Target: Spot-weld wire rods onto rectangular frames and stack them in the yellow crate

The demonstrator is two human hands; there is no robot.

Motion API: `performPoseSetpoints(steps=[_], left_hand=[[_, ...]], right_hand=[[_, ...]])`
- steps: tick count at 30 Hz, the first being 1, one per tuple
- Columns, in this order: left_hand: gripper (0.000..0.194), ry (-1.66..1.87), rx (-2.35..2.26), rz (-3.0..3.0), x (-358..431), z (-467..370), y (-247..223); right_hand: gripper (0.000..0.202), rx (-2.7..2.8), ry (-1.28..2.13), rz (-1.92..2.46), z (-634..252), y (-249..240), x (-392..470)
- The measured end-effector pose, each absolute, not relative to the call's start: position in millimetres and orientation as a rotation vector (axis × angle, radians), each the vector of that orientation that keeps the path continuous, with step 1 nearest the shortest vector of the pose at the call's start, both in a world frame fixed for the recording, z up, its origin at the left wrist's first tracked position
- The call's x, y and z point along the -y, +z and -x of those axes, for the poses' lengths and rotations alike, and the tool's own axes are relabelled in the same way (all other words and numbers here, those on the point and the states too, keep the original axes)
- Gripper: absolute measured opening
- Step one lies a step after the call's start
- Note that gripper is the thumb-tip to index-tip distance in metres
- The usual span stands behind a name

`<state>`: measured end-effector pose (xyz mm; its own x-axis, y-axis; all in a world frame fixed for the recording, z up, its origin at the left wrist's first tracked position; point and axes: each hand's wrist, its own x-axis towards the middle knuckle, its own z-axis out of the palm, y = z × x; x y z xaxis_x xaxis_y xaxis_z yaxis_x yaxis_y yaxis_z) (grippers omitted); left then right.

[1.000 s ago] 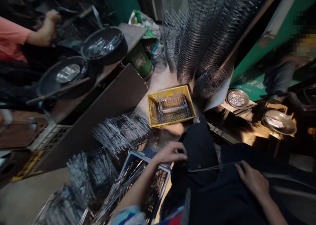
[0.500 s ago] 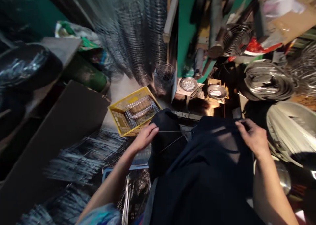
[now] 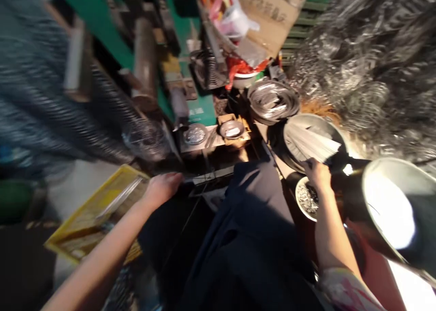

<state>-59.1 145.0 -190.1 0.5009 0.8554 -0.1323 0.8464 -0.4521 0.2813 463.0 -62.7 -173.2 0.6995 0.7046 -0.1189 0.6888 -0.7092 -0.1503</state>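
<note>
My left hand (image 3: 165, 187) is blurred and curled closed above my left knee, beside the yellow crate. A thin wire (image 3: 191, 214) runs slantwise over my dark trousers below it; where the wire meets the hand is smeared. On the right, my right hand (image 3: 318, 174) reaches to the near rim of a round basin. Its fingers point down at the ends of pale flat strips (image 3: 311, 142) lying in that basin. Blur hides whether they grip any. Just under that wrist stands a small bowl of little metal pieces (image 3: 305, 197).
A yellow crate (image 3: 86, 206) holding metal rods is at left. Ahead, a green machine (image 3: 200, 113) has two dishes (image 3: 195, 133) before it. A coil of strips (image 3: 272, 99), a large metal bucket (image 3: 378, 183) and piled wirework (image 3: 361, 61) fill the right side.
My view has swung right. My right hand has left my lap and moved to the strip basin. My left hand stays near the left knee, and the bucket has come into view.
</note>
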Motion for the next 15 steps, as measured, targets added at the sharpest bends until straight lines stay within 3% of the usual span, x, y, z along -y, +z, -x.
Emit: performPoseSetpoints(steps=[5, 9, 12, 15], left_hand=[[0.021, -0.247, -1.060, -2.896, -167.2, 26.5, -213.4], [0.026, -0.301, -0.849, -2.990, -157.0, -9.4, -197.9], [0.028, -0.149, -0.705, -3.128, -148.1, -27.6, -174.8], [0.028, 0.152, -0.583, -3.238, -138.8, -36.1, -151.0]], right_hand=[[0.039, 0.968, 0.215, 2.898, -518.3, -193.7, 48.0], [0.045, 0.926, 0.375, 2.982, -556.8, -211.9, 23.9], [0.048, 0.869, 0.548, 3.040, -574.0, -225.3, 7.9], [0.035, 0.825, 0.595, 3.075, -579.2, -233.7, 3.1]])
